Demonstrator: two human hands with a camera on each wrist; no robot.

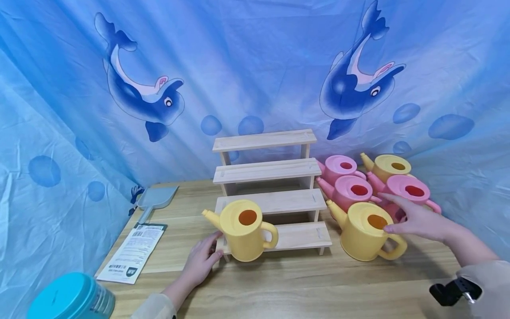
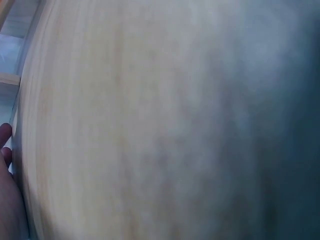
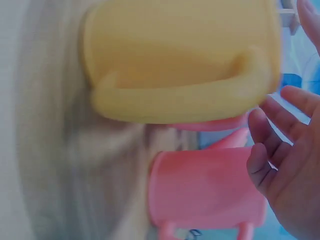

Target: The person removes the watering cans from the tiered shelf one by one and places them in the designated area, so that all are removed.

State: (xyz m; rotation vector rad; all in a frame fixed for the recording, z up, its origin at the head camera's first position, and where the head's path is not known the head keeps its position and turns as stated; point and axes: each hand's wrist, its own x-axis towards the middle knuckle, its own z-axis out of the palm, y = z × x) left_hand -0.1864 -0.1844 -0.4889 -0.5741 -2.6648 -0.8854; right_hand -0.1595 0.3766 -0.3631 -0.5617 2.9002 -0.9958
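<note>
A yellow watering can (image 1: 241, 235), spout to the left, stands at the left part of a stepped wooden shelf's (image 1: 300, 235) lowest step. I cannot tell whether its base is on the step or just before it. My left hand (image 1: 201, 259) holds the left end of that step, thumb in front and fingers behind. Over at the right, my right hand (image 1: 418, 219) hovers with spread fingers beside a second yellow watering can (image 1: 360, 237), above the pink ones. In the right wrist view its loosely bent fingers hold nothing, near the yellow can's handle (image 3: 180, 102).
Pink watering cans (image 1: 346, 192) and another yellow one (image 1: 384, 166) crowd the back right. A pale blue dustpan (image 1: 157, 197), a printed packet (image 1: 133, 252) and a turquoise-lidded tub (image 1: 67, 297) lie along the left. Behind hangs a blue dolphin curtain (image 1: 255, 66).
</note>
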